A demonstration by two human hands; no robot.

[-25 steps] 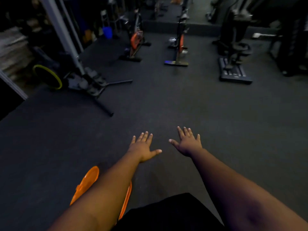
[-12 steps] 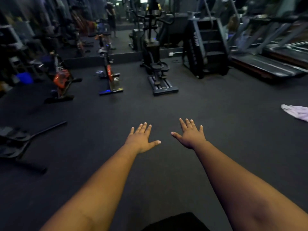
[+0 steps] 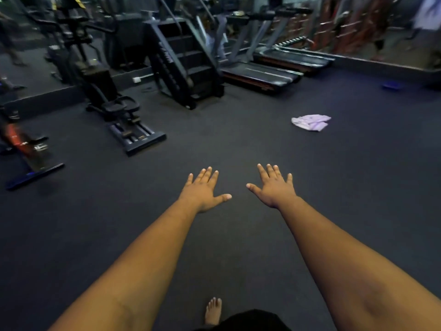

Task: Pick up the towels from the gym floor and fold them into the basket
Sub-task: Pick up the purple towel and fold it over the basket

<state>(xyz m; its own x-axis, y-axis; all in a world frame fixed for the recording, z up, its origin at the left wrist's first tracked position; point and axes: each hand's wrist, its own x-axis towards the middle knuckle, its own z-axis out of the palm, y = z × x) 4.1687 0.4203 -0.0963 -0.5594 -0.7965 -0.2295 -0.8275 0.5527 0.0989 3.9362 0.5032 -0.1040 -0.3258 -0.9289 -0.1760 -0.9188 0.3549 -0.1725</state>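
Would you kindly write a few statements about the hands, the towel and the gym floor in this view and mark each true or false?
1. The left hand is open and holds nothing. True.
2. The right hand grips the towel. False: it is open and empty; the towel lies apart, ahead to the right.
3. The towel lies crumpled on the floor. True.
4. The towel lies on a treadmill. False: it is on bare floor in front of it.
5. A bare foot shows below. True.
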